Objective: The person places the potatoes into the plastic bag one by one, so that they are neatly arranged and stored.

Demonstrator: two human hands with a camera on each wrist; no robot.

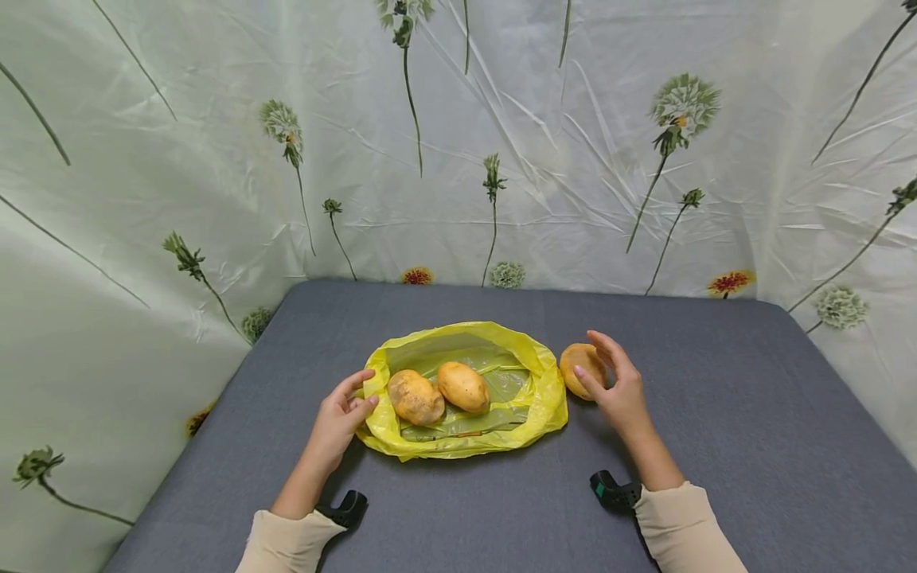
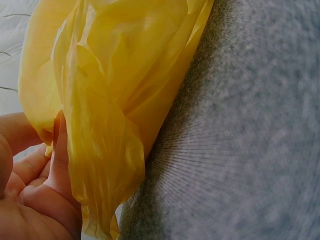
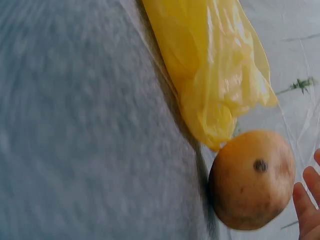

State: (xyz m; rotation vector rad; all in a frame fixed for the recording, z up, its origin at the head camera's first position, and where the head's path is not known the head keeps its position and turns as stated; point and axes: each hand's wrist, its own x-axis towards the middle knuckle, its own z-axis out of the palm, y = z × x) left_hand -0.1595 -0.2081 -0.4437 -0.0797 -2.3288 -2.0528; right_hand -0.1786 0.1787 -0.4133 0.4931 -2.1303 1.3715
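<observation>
A yellow plastic bag (image 1: 548, 398) lies on the table with its mouth spread wide. Two potatoes, a blotchy one (image 1: 415, 397) and a smoother one (image 1: 463, 387), rest inside toward its left half. At the bag's left rim, my left hand (image 1: 338, 420) holds the plastic between thumb and fingers; the left wrist view shows folds of the bag (image 2: 105, 130) against them. Just outside the right rim sits a rounder potato (image 3: 252, 180) with a dark spot. My right hand (image 1: 622, 390) is beside this potato, thumb and fingers spread, fingertips apart from it in the right wrist view.
The bag and the loose potato stand on a grey cloth-covered table (image 1: 458, 517). A pale curtain (image 1: 458, 119) printed with dandelions hangs behind the table and along its left side. Black wrist-worn devices (image 1: 612, 489) sit at both cuffs.
</observation>
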